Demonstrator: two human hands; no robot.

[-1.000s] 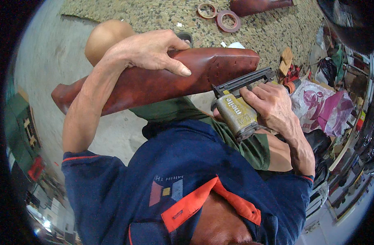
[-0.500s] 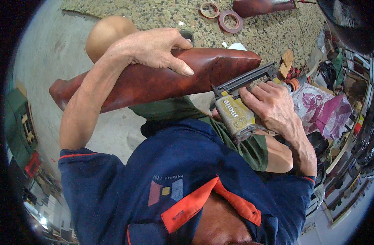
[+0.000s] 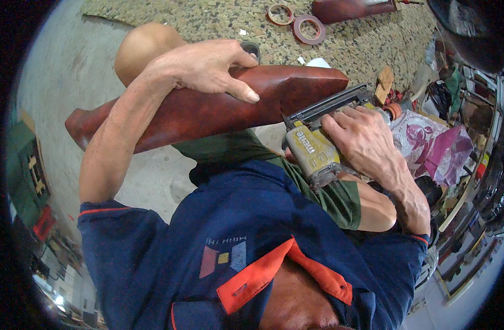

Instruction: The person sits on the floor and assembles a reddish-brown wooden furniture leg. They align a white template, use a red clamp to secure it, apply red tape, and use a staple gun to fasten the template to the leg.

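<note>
A long reddish-brown padded piece (image 3: 208,118) with a smooth, leather-like cover lies tilted across my raised leg. My left hand (image 3: 213,69) is clamped over its top edge, thumb on the near face and fingertips hidden behind the far side. In my right hand (image 3: 364,135) is a yellow-and-black staple gun (image 3: 312,146), fingers wrapped around its handle. The gun's nose meets the lower edge of the padded piece near its right end; whether it presses there I cannot tell. An orange hose coil (image 3: 394,111) shows at the gun's rear.
Beyond the piece lies a speckled foam sheet (image 3: 202,19), with a tan tape roll (image 3: 280,15), a mauve tape roll (image 3: 309,29) and another reddish-brown piece (image 3: 351,10). A small wooden piece (image 3: 384,84), a white-and-pink plastic bag (image 3: 428,146) and clutter line the right side.
The staple gun and my right hand have tilted slightly, with the gun's body shifting a little left and up. My left hand keeps its hold on the padded piece, which has barely moved.
</note>
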